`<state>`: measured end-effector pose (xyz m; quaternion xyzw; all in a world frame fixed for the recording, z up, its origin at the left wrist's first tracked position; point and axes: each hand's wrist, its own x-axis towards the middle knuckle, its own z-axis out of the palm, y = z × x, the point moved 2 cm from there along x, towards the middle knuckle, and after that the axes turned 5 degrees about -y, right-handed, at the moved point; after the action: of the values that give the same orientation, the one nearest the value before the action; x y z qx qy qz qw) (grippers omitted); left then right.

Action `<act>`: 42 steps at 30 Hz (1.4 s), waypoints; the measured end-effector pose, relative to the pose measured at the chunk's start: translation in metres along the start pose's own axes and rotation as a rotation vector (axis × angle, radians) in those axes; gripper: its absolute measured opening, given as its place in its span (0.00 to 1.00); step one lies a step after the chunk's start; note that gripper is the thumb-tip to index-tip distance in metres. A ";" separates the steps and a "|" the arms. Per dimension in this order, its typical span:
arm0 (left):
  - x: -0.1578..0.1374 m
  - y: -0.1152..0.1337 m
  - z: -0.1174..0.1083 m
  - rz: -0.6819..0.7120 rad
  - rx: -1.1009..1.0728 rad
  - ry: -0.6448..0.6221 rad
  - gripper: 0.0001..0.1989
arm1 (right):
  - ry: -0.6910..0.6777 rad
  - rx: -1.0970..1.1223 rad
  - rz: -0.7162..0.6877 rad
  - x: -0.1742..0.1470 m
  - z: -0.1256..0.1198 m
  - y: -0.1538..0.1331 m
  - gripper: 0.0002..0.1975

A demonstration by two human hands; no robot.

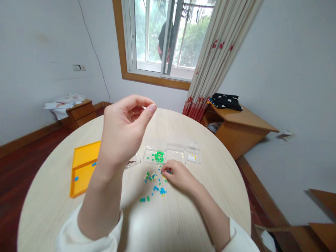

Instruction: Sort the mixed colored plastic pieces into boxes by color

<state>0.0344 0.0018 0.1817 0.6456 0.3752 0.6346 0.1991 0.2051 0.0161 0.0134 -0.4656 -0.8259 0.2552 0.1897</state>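
Raised high over the table, my left hand (126,127) has thumb and index fingertip pressed together; anything between them is too small to make out. My right hand (180,174) rests low at the right side of the scattered pieces, its fingers curled together among small blue and yellow bits. Whatever it grips is hidden. Mixed tiny building bricks (150,176) in green, blue and cream lie left of it. Nearer to me is a cluster of blue bricks (160,190). Behind, a clear plastic tray (148,159) holds green bricks.
On the left lies an open yellow box (85,154) with blue pieces in it, partly behind my left forearm. More clear trays (175,156) stand right of the green one. The round table (157,227) faces a window; a wooden cabinet (244,120) with folded cloth stands at right.
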 end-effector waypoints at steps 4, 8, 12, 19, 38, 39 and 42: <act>0.000 -0.010 -0.004 -0.025 -0.030 0.062 0.07 | -0.074 -0.059 0.065 0.002 0.002 0.005 0.08; -0.011 -0.047 0.002 -0.214 -0.047 0.019 0.08 | -0.081 -0.080 0.066 0.005 0.006 0.010 0.09; -0.044 -0.097 0.011 -0.465 -0.085 -0.094 0.06 | -0.081 -0.107 0.053 0.008 0.007 0.011 0.09; -0.094 -0.149 0.019 -0.790 -0.363 -0.049 0.11 | -0.072 -0.128 0.015 0.010 0.008 0.009 0.08; -0.115 -0.153 0.031 -0.864 -0.430 -0.173 0.10 | 0.354 0.356 -0.080 0.014 0.013 0.003 0.05; -0.116 -0.153 0.031 -0.866 -0.436 -0.172 0.10 | 0.363 0.362 -0.089 0.013 0.014 0.002 0.05; -0.117 -0.154 0.032 -0.876 -0.451 -0.164 0.10 | 0.382 0.365 -0.102 0.014 0.017 0.001 0.05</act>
<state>0.0400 0.0210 -0.0134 0.4158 0.4477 0.5039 0.6106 0.1896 0.0244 0.0004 -0.4213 -0.7378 0.2973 0.4356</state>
